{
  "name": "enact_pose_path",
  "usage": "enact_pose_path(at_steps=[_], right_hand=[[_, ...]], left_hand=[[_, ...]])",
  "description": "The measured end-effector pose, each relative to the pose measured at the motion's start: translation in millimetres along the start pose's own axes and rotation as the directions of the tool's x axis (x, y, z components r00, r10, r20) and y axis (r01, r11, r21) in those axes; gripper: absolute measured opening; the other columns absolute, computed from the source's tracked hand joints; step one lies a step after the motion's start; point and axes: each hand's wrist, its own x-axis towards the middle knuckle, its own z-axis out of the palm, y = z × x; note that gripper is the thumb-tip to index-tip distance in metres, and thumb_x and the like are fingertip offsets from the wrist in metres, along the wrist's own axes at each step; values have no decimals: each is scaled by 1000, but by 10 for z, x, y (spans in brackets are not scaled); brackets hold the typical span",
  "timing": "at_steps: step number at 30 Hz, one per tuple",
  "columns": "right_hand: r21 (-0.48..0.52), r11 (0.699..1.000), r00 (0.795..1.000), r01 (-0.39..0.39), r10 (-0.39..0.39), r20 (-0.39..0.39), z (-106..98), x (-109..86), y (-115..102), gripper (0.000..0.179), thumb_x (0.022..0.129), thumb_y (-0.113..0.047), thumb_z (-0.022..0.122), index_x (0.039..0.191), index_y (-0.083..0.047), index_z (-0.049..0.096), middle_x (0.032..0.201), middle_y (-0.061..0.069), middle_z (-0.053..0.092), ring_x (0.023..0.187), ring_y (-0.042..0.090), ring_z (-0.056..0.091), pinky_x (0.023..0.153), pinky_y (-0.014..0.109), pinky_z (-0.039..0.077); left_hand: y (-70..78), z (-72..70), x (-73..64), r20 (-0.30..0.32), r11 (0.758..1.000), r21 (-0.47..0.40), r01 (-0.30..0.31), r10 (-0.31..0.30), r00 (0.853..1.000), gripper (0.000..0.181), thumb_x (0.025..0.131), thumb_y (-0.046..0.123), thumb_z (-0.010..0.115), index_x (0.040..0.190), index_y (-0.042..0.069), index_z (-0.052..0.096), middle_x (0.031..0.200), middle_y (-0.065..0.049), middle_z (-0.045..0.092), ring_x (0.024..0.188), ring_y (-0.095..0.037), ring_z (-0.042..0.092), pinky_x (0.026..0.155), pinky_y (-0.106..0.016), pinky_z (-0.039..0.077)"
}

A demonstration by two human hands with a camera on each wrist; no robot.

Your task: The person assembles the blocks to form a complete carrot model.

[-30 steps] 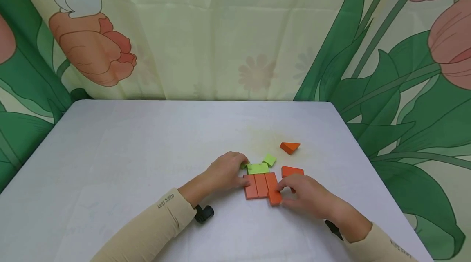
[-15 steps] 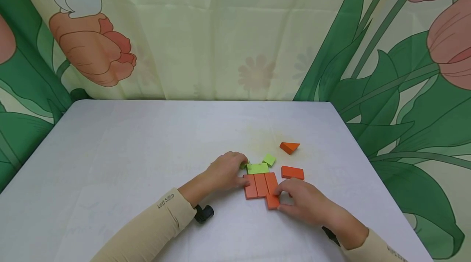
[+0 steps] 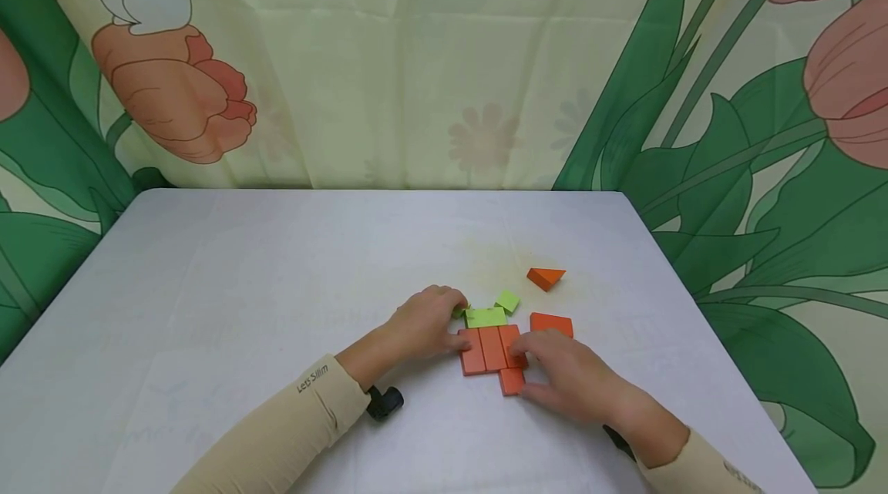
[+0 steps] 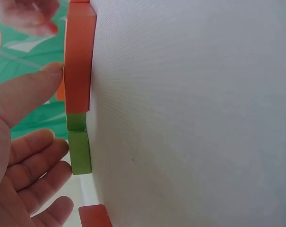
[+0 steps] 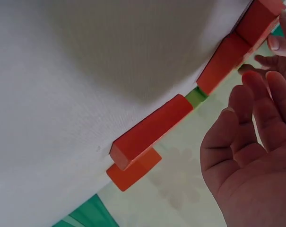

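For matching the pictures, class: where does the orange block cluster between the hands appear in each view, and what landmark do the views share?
Head: orange block cluster right of centre, below mid-height.
Left wrist: orange block cluster left of centre, running down from the top edge.
Right wrist: orange block cluster at upper right.
Shared landmark: right hand, blurred at upper left in the left wrist view.

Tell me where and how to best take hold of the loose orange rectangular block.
Pinch the orange rectangular block across the middle of its two long sides, coming from above. It lies flat, its length running roughly left to right, so those sides should oppose well. The triangular block sits apart beyond it, probably leaving finger room at the far side.
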Motion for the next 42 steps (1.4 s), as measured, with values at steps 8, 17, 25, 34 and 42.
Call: enact_pose_path(at_steps=[8, 17, 25, 34, 42], right_hand=[[55, 998, 999, -12, 10, 33, -50, 92, 54, 49, 84, -27, 82, 127, -14, 61, 118, -7, 61, 112, 18, 55, 94, 44, 49], [86, 996, 997, -36, 30, 66, -99, 270, 138, 58, 84, -28, 82, 135, -12, 60, 126, -4, 61, 114, 21, 52, 95, 42, 48], [101, 990, 991, -99, 89, 101, -102, 315, 118, 56, 84, -25, 82, 134, -13, 60, 126, -3, 60, 116, 22, 51, 95, 46, 46], [101, 989, 990, -111, 101, 102, -104, 321, 98, 57, 84, -24, 82, 135, -11, 59, 129, 0, 60, 121, 26, 50, 100, 49, 43], [106, 988, 990, -110, 99, 103, -109, 314, 95, 57, 84, -23, 82, 135, -10, 59, 129, 1, 60, 121, 26, 51, 100, 47, 44]], left_hand=[[1, 9, 4, 7, 1000, -7, 10, -10, 1000, 53, 86, 37, 81, 125, 7, 63, 123, -6, 63, 113, -23, 57, 96, -37, 49], [3, -16, 10, 2, 1000, 11, -15, 15, 1000, 52, 85, 37, 81, 124, 7, 63, 121, -6, 64, 111, -23, 58, 96, -37, 49], [-77, -122, 12, 59, 1000, 29, -5, 3, 998, 56, 85, 34, 81, 130, 8, 60, 127, -6, 62, 118, -24, 55, 101, -42, 44], [-457, -293, -172, 71, 995, -68, 66, -62, 996, 48, 87, 13, 79, 131, 7, 61, 122, -3, 62, 105, -20, 54, 93, -35, 47], [-601, -308, -351, 108, 992, -113, 50, -38, 993, 36, 89, 2, 73, 124, 6, 66, 116, -1, 66, 104, -19, 59, 92, -36, 50]])
